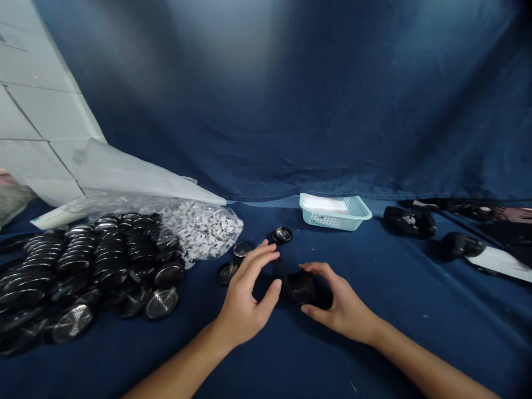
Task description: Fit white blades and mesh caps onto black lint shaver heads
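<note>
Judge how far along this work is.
Done: black parts lie at the right, but whether finished is unclear. In hand: the right hand is around a black piece, the left hand open beside it. Left, probably: the many discs in rows and the bag of white bits.

Blue cloth (374,266), black discs (162,303), bagged white pieces (208,228), basket (336,221)

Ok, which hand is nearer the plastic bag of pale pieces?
Left. The left hand is just right of the bag; the right hand is farther right, at the black part.
</note>
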### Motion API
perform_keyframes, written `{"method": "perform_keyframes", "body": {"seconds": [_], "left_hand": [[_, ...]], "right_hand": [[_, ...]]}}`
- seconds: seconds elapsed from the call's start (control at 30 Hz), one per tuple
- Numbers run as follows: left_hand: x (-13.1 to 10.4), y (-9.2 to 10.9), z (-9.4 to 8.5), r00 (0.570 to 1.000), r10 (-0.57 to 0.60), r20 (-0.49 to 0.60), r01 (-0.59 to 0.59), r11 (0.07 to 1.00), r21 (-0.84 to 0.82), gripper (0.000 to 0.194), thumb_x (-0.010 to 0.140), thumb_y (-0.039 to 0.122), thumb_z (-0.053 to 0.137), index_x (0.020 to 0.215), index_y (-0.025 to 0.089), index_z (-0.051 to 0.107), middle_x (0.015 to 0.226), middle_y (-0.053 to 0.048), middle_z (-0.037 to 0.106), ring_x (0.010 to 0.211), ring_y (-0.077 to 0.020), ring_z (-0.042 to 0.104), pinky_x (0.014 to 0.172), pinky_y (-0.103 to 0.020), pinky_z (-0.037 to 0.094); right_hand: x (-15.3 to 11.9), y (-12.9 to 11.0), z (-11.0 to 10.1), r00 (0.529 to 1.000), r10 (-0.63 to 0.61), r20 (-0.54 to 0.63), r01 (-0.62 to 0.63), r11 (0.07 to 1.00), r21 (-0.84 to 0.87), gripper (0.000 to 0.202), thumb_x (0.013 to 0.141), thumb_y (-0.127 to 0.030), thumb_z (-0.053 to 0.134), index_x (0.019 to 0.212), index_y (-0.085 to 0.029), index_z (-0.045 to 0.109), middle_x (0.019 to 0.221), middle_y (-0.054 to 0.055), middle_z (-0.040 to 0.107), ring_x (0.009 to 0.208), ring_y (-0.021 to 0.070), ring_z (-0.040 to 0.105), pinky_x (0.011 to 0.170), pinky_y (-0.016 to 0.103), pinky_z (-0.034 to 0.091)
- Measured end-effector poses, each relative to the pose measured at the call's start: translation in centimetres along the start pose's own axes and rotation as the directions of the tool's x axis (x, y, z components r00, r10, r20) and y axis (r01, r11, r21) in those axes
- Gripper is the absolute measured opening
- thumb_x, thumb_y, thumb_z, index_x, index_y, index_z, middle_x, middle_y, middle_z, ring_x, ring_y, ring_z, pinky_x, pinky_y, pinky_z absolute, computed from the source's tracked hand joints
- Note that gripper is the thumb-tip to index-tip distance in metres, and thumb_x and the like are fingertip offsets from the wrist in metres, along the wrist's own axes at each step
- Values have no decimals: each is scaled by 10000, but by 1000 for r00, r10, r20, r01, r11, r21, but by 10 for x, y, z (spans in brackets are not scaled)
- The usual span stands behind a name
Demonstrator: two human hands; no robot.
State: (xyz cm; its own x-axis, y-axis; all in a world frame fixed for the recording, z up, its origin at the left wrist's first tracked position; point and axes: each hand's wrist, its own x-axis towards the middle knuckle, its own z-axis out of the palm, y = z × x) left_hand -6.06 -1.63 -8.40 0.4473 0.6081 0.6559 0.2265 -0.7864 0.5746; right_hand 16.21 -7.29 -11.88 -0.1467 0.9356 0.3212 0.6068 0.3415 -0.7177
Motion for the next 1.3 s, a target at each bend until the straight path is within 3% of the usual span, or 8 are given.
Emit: {"method": "perform_keyframes", "body": {"seconds": [0.2,0.33,0.4,0.53,0.73,0.87,1.13,1.3], "left_hand": [[-6,13,-2,964,263,-36,-263,965,22,393,775,35,600,1123,215,569,1135,-65,590,1209,-271,508,1002,-457,463],[-8,14,-2,952,293,-85,-284,953,103,389,750,37,633,1087,223,574,978,-40,597,1035,-228,573,894,-405,506],[-8,12,0,966,247,-73,-235,962,142,365,768,74,643,1090,229,571,966,-39,577,951,-203,572,835,-374,513],[-6,0,7,993,39,115,-62,978,201,287,829,177,625,1104,239,571,1101,-55,551,1016,-213,535,879,-389,488],[-5,-16,12,956,-122,265,44,958,284,274,823,206,636,1087,257,580,1260,-34,518,1170,-239,470,983,-428,437],[-6,-18,11,904,-183,386,44,939,341,394,843,253,626,1219,297,517,1385,-18,465,1308,-259,381,1057,-485,374],[-4,-19,10,889,-236,393,85,928,363,374,866,266,592,1228,298,503,1390,-13,475,1293,-241,431,1060,-468,392],[-7,-18,13,940,-228,254,121,918,379,371,887,291,558,1252,281,495,1496,-35,329,1376,-271,310,1098,-483,350]], "right_hand": [[1,7,6,999,-37,19,40,978,-203,666,773,-232,648,1359,-276,334,1323,82,539,1247,277,492,1120,607,220],[3,5,5,996,-59,-71,50,990,-128,595,742,-113,595,1288,-271,417,1274,73,552,1204,257,518,1074,524,356],[4,5,4,988,-88,-124,78,993,-83,614,703,-40,546,1266,-267,456,1271,71,533,1210,245,506,1046,457,409],[5,8,0,977,-106,-186,94,993,-69,734,613,27,483,1279,-280,495,1281,63,500,1231,252,475,1063,445,386],[6,10,-1,978,-53,-201,46,998,-39,771,645,0,499,1355,-292,435,1318,52,495,1249,250,464,1072,445,379],[7,14,2,978,25,-206,-19,999,31,734,739,-80,540,1412,-302,352,1377,51,476,1268,248,459,1051,458,403],[7,14,3,979,108,-173,-93,991,97,606,856,-309,587,1410,-333,343,1412,35,470,1253,237,485,1042,446,423],[7,18,3,971,137,-196,-140,990,-2,562,857,-352,588,1374,-306,374,1361,45,508,1234,233,498,1048,444,419]]}}
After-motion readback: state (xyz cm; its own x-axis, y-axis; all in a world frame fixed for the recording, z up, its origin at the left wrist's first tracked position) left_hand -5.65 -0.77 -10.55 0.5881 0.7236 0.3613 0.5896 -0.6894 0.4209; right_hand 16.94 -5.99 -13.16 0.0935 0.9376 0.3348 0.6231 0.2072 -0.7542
